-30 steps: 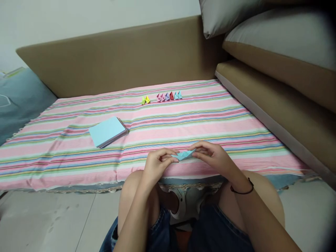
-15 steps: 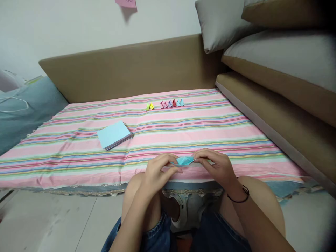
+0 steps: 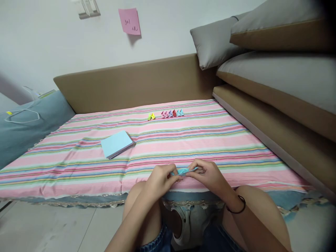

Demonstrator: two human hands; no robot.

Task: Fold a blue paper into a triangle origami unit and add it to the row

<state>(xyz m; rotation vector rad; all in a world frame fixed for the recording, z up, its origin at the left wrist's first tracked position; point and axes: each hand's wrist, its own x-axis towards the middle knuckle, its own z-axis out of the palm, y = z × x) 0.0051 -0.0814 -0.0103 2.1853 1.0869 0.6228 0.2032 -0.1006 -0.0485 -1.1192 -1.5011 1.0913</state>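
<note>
A folded piece of light-blue paper (image 3: 183, 171) is held just above the front edge of the striped cloth. My left hand (image 3: 164, 179) pinches its left end between thumb and fingers. At the other end, my right hand (image 3: 206, 175) grips the paper the same way, with a narrow tip showing by the thumb. The fingers cover much of the folds. Farther back stands a row of small folded paper pieces (image 3: 170, 113) in pink, purple, red and light blue, with a green and yellow pair (image 3: 151, 116) to their left.
A stack of paper sheets (image 3: 117, 143), light blue on top, lies left on the striped cloth (image 3: 204, 143). Large cushions (image 3: 275, 84) are piled along the right. A brown backrest (image 3: 131, 85) closes off the rear, and a white wire hanger (image 3: 22, 116) rests at the far left.
The view has tilted upward, showing more wall and the whole pink note. Both hands keep hold of the folded paper; my right fingers have curled further around its end.
</note>
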